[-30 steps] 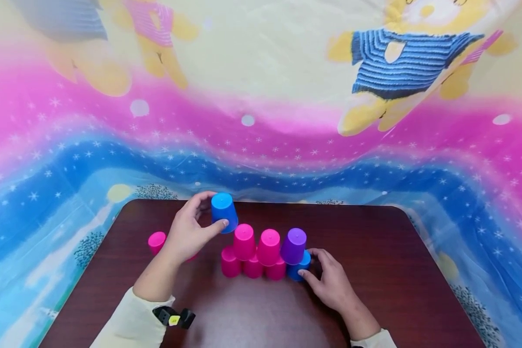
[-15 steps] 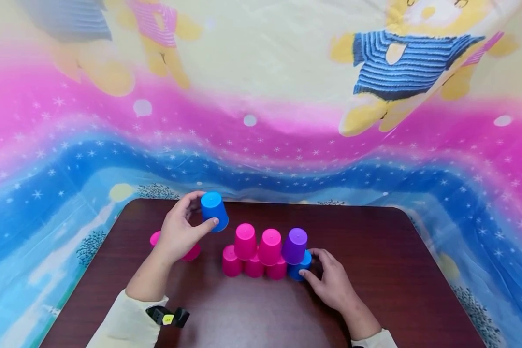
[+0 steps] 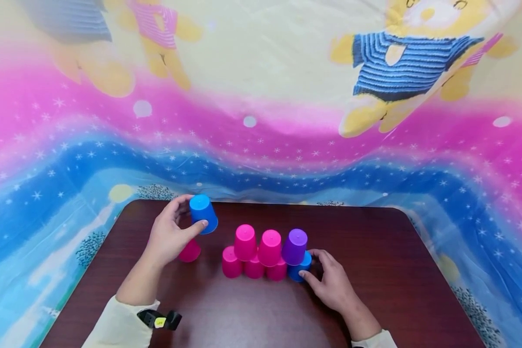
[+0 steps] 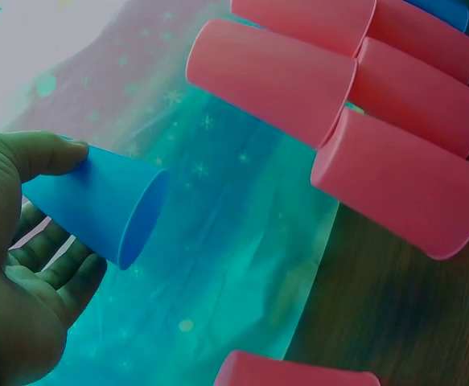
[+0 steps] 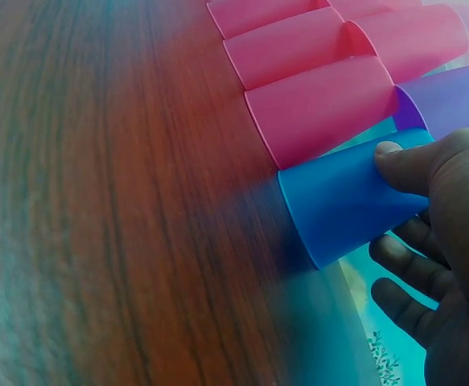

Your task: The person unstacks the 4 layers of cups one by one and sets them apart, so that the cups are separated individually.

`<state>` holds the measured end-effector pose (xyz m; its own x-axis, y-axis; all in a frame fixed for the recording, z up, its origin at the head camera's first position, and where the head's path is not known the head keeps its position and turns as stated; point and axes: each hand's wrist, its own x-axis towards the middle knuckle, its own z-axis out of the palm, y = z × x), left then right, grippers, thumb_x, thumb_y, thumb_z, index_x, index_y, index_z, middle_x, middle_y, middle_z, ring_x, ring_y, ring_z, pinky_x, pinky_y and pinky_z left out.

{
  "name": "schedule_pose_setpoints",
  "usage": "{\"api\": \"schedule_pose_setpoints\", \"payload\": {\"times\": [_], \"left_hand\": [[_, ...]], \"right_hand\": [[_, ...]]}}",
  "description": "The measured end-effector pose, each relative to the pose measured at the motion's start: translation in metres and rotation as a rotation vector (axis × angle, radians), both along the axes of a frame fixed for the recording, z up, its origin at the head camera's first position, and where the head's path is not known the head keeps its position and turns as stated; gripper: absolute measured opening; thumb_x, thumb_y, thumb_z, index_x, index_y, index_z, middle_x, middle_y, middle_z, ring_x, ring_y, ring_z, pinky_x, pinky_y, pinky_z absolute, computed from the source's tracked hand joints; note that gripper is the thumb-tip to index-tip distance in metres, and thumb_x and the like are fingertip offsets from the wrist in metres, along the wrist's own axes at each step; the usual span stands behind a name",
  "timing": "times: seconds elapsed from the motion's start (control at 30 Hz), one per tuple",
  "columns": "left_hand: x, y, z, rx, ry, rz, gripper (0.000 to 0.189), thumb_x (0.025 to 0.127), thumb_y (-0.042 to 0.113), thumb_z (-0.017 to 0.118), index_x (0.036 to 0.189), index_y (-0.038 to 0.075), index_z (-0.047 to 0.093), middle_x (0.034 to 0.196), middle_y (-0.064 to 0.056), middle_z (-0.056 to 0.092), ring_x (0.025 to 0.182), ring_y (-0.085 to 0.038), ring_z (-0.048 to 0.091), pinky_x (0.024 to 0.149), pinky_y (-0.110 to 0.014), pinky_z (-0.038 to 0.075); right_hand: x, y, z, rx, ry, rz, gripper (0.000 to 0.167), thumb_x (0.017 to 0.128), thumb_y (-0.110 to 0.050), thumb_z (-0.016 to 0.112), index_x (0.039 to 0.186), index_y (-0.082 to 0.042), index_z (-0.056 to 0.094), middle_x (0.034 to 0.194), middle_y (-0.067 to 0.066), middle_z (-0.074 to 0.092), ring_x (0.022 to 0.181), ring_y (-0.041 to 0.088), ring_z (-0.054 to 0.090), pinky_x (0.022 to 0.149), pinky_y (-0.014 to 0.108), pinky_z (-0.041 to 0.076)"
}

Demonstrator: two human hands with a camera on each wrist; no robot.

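Note:
My left hand (image 3: 167, 237) grips an upside-down blue cup (image 3: 203, 215) by its sides, in the air left of a stack of cups. The left wrist view shows the thumb on top of this cup (image 4: 97, 201) and its open rim facing away from the palm. In the stack, three pink cups (image 3: 232, 262) and a blue cup (image 3: 297, 271) form the bottom row. Two pink cups (image 3: 245, 242) and a purple cup (image 3: 294, 246) stand upside down on them. My right hand (image 3: 332, 282) holds the bottom row's blue cup (image 5: 355, 201) between thumb and fingers.
A separate pink cup (image 3: 189, 251) stands on the dark wooden table (image 3: 252, 314), partly behind the left hand. A cartoon-printed cloth (image 3: 261, 159) hangs behind the table's far edge. A black device (image 3: 160, 319) is strapped at the left wrist.
My left hand has carried its blue cup leftward, away from the stack. One loose pink cup at the far left is now hidden behind that hand. The right hand stays put.

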<state>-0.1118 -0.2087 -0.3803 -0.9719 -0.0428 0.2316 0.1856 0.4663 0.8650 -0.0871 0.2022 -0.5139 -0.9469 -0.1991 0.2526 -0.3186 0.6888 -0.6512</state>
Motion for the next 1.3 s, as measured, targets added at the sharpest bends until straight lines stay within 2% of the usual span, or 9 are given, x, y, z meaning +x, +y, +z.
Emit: {"api": "schedule_pose_setpoints", "payload": {"times": [0.17, 0.37, 0.7, 0.9, 1.13, 1.3], "left_hand": [[0.004, -0.014, -0.002, 0.007, 0.003, 0.031, 0.071, 0.090, 0.021, 0.084, 0.149, 0.010, 0.047, 0.141, -0.018, 0.058, 0.130, -0.041, 0.056, 0.104, -0.064, 0.049], [0.010, -0.035, -0.004, -0.025, 0.016, 0.089, 0.073, 0.092, 0.024, 0.081, 0.152, 0.009, 0.043, 0.143, -0.020, 0.058, 0.129, -0.043, 0.058, 0.101, -0.062, 0.051], [0.017, -0.066, -0.009, -0.017, -0.043, 0.167, 0.078, 0.094, 0.028, 0.079, 0.157, 0.009, 0.037, 0.148, -0.023, 0.052, 0.133, -0.047, 0.053, 0.104, -0.064, 0.047], [0.018, -0.080, -0.012, -0.014, -0.065, 0.194, 0.079, 0.095, 0.029, 0.078, 0.159, 0.010, 0.035, 0.152, -0.022, 0.049, 0.135, -0.047, 0.052, 0.105, -0.065, 0.045], [0.021, -0.094, -0.018, -0.029, -0.087, 0.242, 0.079, 0.096, 0.032, 0.076, 0.159, 0.008, 0.033, 0.154, -0.022, 0.048, 0.136, -0.046, 0.050, 0.106, -0.053, 0.048], [0.024, -0.101, -0.023, -0.028, -0.093, 0.250, 0.079, 0.096, 0.033, 0.076, 0.157, 0.006, 0.034, 0.153, -0.023, 0.048, 0.136, -0.047, 0.051, 0.104, -0.042, 0.052]], "right_hand": [[0.000, 0.000, -0.001, -0.009, 0.001, 0.005, 0.053, 0.089, -0.028, 0.085, 0.133, -0.014, 0.059, 0.119, -0.002, 0.063, 0.105, 0.019, 0.067, 0.090, 0.045, 0.060], [0.000, 0.001, -0.002, -0.022, 0.020, 0.002, 0.055, 0.087, -0.026, 0.087, 0.133, -0.015, 0.059, 0.120, -0.002, 0.064, 0.106, 0.017, 0.067, 0.090, 0.045, 0.060], [-0.003, -0.001, 0.000, -0.033, 0.013, 0.016, 0.060, 0.088, -0.036, 0.085, 0.138, -0.018, 0.056, 0.128, -0.003, 0.062, 0.112, 0.017, 0.064, 0.093, 0.046, 0.059], [-0.005, -0.003, -0.002, -0.017, 0.029, 0.000, 0.062, 0.086, -0.034, 0.087, 0.137, -0.015, 0.058, 0.128, -0.002, 0.063, 0.110, 0.017, 0.065, 0.091, 0.047, 0.058], [-0.006, -0.003, -0.002, -0.005, 0.016, -0.011, 0.060, 0.087, -0.034, 0.087, 0.135, -0.013, 0.059, 0.126, 0.001, 0.064, 0.110, 0.021, 0.066, 0.091, 0.047, 0.059], [-0.006, -0.003, 0.000, -0.008, 0.008, -0.015, 0.058, 0.086, -0.033, 0.087, 0.133, -0.013, 0.060, 0.125, 0.001, 0.065, 0.110, 0.023, 0.066, 0.092, 0.047, 0.059]]}}
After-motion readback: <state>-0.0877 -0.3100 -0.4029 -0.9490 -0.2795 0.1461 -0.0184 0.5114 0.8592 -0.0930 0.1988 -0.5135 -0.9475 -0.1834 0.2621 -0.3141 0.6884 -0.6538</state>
